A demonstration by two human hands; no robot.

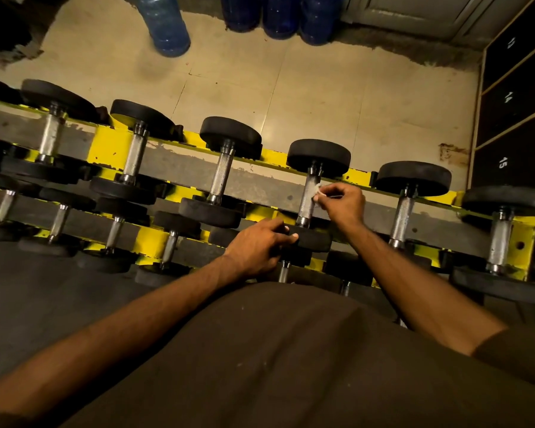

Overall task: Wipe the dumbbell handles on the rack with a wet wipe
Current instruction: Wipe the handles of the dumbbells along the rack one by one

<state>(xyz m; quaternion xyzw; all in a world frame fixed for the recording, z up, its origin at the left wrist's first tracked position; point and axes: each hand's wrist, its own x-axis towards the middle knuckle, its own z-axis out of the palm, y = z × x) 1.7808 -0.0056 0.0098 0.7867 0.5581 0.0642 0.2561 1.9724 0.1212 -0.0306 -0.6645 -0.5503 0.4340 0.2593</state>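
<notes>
Shirt (291, 350): 6 o'clock, nearest.
L hand (257, 245): fingers flat on near head (315, 240), unclenched.
R hand (343, 202): pinches wet wipe (317, 190) on handle (308, 202), near ctr, 2 o'clock.
Rack (105, 146): yellow far edge; open floor (260, 88) at 12.

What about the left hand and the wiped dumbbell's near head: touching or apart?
Touching. The head view shows fingertips of the left hand resting on the rim of the dumbbell's near head.
</notes>
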